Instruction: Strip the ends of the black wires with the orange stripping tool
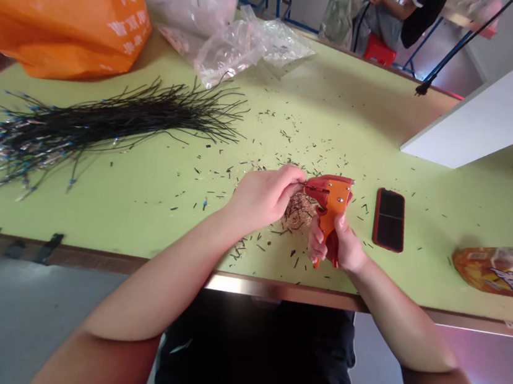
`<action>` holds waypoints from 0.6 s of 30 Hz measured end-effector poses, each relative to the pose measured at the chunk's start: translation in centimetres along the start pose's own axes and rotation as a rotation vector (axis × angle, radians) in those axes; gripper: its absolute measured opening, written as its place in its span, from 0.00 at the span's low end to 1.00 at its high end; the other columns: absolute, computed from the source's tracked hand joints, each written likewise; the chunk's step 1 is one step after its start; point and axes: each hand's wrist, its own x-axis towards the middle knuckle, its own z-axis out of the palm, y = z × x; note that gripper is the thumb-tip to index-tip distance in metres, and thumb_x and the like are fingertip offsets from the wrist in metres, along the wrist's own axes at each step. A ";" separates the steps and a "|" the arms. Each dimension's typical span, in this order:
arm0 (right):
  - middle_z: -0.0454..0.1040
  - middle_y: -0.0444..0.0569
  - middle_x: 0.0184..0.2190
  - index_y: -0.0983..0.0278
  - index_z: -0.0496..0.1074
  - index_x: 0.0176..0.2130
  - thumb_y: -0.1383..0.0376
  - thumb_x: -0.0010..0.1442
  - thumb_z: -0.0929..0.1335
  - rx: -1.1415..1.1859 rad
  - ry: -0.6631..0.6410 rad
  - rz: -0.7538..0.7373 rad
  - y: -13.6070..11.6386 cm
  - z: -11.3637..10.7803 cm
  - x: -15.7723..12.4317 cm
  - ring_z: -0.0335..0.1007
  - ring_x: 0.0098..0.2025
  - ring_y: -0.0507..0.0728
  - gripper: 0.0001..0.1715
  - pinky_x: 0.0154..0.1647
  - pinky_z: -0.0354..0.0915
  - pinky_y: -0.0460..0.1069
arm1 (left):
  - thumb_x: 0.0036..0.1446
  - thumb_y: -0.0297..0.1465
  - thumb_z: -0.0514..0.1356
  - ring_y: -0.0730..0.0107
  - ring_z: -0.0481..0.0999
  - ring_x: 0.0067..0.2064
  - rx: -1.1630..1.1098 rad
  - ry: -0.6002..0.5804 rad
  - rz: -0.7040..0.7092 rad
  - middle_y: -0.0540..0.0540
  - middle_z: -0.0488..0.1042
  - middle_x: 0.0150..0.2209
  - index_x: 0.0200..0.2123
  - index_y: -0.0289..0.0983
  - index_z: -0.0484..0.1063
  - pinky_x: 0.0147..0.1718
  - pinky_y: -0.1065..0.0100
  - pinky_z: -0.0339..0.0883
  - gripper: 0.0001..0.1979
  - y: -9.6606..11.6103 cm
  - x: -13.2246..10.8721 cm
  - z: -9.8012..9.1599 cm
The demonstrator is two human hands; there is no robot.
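My right hand (338,246) is wrapped round the handles of an orange wire stripper (332,204), held just above the green table (144,191). My left hand (263,196) is pinched closed at the tool's jaws, gripping a thin wire that is barely visible. Under the tool lies a small heap of stripped copper strands (298,213). Tiny black insulation bits are scattered around both hands. A big bundle of black wires with blue ends (92,122) lies to the left, apart from both hands.
A black phone in a red case (389,219) lies right of the tool. A snack packet (502,270) sits at the right edge, an orange bag (59,6) and clear plastic bags (241,44) at the back. A white board (496,103) slants at right. Another person (404,14) sits beyond.
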 end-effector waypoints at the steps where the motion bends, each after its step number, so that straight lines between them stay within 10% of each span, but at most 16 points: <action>1: 0.60 0.36 0.17 0.60 0.65 0.28 0.30 0.65 0.67 -0.005 0.022 0.009 0.1 0.0 0.0 0.53 0.16 0.48 0.39 0.18 0.65 0.46 | 0.74 0.27 0.54 0.70 0.79 0.26 0.000 -0.007 -0.010 0.50 0.84 0.32 0.48 0.40 0.70 0.26 0.68 0.61 0.06 -0.1 0.0 0.0; 12: 0.59 0.36 0.16 0.59 0.70 0.30 0.31 0.65 0.67 -0.096 0.034 -0.144 0.0 0.3 -0.3 0.52 0.14 0.49 0.37 0.14 0.59 0.46 | 0.67 0.19 0.53 0.71 0.79 0.28 0.017 0.115 0.074 0.51 0.83 0.31 0.44 0.41 0.75 0.25 0.70 0.63 0.14 -0.4 -0.1 -0.5; 18: 0.58 0.38 0.18 0.57 0.71 0.29 0.31 0.64 0.67 -0.051 0.305 -0.496 -3.8 -0.9 -1.5 0.54 0.18 0.53 0.35 0.22 0.68 0.51 | 0.75 0.28 0.52 0.74 0.74 0.26 -0.040 0.448 -0.253 0.50 0.82 0.34 0.49 0.42 0.73 0.24 0.70 0.63 0.10 -3.3 0.9 -1.6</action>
